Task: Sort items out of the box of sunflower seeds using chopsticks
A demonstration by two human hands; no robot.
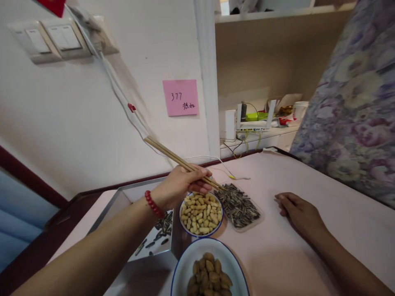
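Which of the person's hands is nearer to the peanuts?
The left. The left hand, holding chopsticks, is right by the far edge of the peanuts; the right hand is off to their right, past the heap of seeds.

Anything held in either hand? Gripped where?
Left hand: a pair of chopsticks, gripped on the lower half, nearer the tips than the upper ends. Right hand: nothing visible held.

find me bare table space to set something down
Bare tabletop lies between the seed tray and the right hand, and beyond that hand toward the floral curtain. Crowded on the left: box, peanut bowl, nut bowl and tray stand close together.
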